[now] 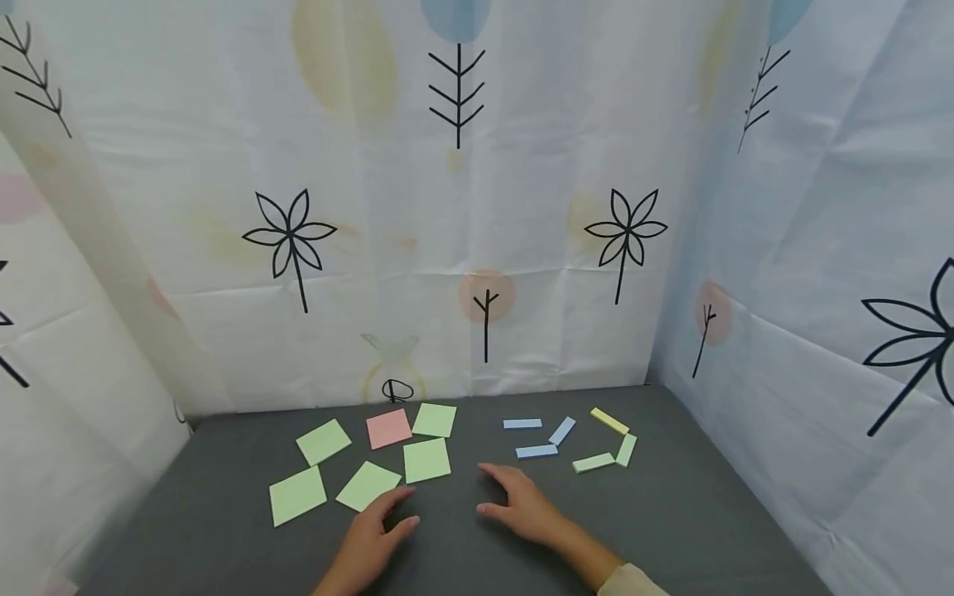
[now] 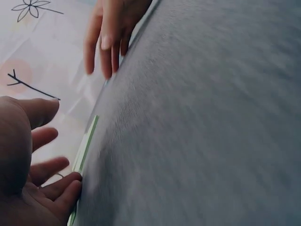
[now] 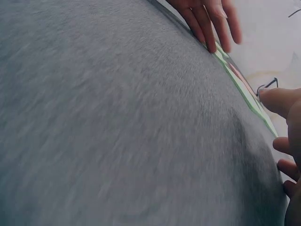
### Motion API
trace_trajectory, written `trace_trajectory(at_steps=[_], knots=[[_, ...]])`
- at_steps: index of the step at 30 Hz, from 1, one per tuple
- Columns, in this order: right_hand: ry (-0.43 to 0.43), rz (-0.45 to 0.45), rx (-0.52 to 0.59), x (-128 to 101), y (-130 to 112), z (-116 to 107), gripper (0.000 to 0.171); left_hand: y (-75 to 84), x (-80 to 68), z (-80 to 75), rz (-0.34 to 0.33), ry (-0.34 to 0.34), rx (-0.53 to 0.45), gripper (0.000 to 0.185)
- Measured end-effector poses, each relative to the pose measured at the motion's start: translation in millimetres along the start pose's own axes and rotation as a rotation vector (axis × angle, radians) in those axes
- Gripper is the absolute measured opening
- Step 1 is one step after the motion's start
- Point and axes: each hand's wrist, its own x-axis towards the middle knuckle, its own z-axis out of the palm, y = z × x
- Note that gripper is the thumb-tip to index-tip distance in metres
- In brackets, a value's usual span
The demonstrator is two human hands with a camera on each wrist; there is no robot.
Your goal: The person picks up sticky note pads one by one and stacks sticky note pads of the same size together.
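My left hand [image 1: 370, 536] is at the front of the dark grey table, its fingertips overlapping the lower edge of a light green square paper note [image 1: 367, 485] in the head view. Thumb and fingers are spread with nothing between them. Across a gap to its right, my right hand [image 1: 527, 511] lies with relaxed, parted fingers and holds nothing. Closest beyond it are a blue strip [image 1: 537, 452] and a pale green strip [image 1: 594, 463]. Both hands also show in the left wrist view, where the right hand [image 2: 115, 33] appears at the top with fingers pointing down.
Several more green notes, such as one [image 1: 298, 497] at the left, surround a pink note [image 1: 388, 429]. Two more blue strips [image 1: 522, 424], a yellow strip [image 1: 609, 420] and another green strip [image 1: 626, 450] lie right. Patterned white curtains [image 1: 537, 331] border the table [image 1: 462, 563].
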Motion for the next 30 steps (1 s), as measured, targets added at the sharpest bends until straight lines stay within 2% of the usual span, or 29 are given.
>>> trace_trajectory(at_steps=[9,16,22,30], knots=[[-0.041,0.043,-0.064,25.1,-5.8,17.6,0.063,3.1,17.4,14.9,0.054,0.043,0.064,0.043],[-0.057,0.080,-0.130,42.3,-10.7,27.5,0.066,-0.5,31.2,27.4,-0.012,0.082,0.110,0.044],[-0.043,0.085,-0.157,52.1,-15.6,35.9,0.067,-4.6,43.7,33.0,0.020,0.125,0.094,0.048],[-0.017,0.051,-0.180,57.0,-18.9,45.8,0.069,-5.0,50.6,36.9,0.043,0.131,0.030,0.050]])
